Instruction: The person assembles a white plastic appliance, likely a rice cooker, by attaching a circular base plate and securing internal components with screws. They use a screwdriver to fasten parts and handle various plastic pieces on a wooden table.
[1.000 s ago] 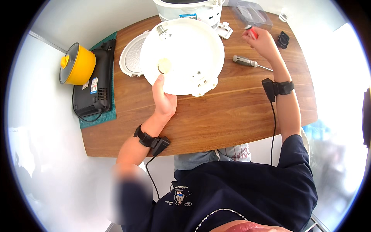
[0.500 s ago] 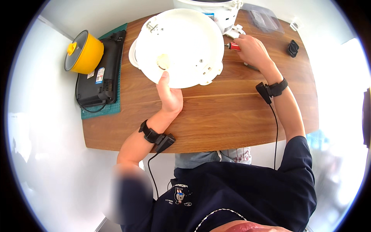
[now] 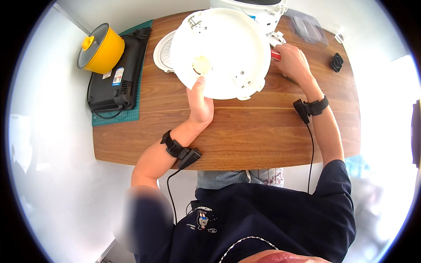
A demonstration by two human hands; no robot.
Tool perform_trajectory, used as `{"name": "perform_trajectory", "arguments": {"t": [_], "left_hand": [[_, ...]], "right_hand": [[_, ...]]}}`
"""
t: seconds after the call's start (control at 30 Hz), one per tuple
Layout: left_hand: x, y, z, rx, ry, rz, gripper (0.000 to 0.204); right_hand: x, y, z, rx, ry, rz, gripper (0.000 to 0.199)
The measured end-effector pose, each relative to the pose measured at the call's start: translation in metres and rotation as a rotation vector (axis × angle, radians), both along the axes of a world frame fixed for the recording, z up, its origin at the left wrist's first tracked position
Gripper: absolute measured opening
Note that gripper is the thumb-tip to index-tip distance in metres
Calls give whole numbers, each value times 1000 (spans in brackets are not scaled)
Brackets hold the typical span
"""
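Note:
My left hand (image 3: 200, 104) grips the near edge of a large round white plastic lid (image 3: 221, 52), held tilted above the wooden table (image 3: 245, 131), thumb on its inner face near a small cream disc. My right hand (image 3: 293, 61) is closed on a red-handled screwdriver (image 3: 275, 54), its tip hidden behind the lid's right rim. A white cooker body (image 3: 254, 8) stands at the table's far edge, partly behind the lid.
A yellow pot (image 3: 101, 49) sits on a black hotplate (image 3: 118, 72) on a green mat at the far left. A white ribbed disc (image 3: 163, 51) lies behind the lid. A clear plastic bag (image 3: 309, 28) and a small black part (image 3: 337, 62) lie at the far right.
My right hand has carried the red-handled screwdriver from the far right of the table in to the lid's right rim. My left hand keeps holding the lid.

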State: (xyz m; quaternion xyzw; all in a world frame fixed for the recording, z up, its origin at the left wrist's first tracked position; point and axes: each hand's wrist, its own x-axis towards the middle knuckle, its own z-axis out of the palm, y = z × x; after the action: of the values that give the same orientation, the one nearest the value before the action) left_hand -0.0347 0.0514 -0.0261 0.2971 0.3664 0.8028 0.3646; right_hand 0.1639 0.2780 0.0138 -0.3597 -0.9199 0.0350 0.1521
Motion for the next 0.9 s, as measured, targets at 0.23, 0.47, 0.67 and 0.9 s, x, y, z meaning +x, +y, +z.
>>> {"name": "perform_trajectory", "arguments": {"t": [0.23,0.47,0.67,0.9], "left_hand": [[0,-1,4,-27,-45,-34,64],[2,-2,6,-43,-72,-64,63],[-4,1,3,-254,-23,-217,54],[-7,9,22,-422,-20,-298,53]], "right_hand": [[18,2,4,147,311,5,16],[34,9,13,206,451,-108,16],[32,-2,37,-169,810,-289,21],[-6,-42,51,-738,978,-6,20]]}}
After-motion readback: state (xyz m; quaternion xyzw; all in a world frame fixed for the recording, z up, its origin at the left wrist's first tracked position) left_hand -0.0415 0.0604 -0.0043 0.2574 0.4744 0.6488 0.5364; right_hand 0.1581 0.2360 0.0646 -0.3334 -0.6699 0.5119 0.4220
